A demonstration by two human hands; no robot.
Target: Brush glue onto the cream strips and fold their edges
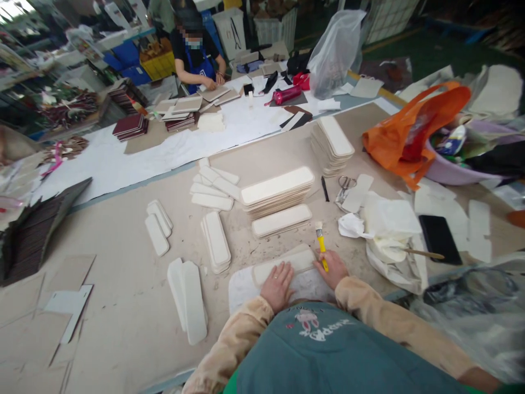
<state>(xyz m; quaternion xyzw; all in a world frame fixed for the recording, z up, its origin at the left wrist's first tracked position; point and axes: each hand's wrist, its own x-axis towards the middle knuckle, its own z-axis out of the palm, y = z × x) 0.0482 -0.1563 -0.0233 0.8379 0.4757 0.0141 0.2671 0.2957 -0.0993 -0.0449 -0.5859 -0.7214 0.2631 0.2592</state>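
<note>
My left hand [278, 284] lies with its fingers spread on a pale, rounded strip [262, 271] near the table's front edge. Under the strip is a white sheet [238, 293]. At the strip's right end, my right hand [333, 268] is closed around a yellow-handled brush [321, 241], its pale bristles pointing away from me. Just beyond lies a low stack of pale strips [282, 220], and behind it a taller stack [279, 186]. Another small stack [216, 241] is left of them.
On the right are a glue-like white tub in plastic [391, 219], a black phone-like slab [441, 239], scissors [346, 182] and an orange bag [414, 131]. Loose strips [191, 301] lie left. A person [199, 60] handles boards across the table.
</note>
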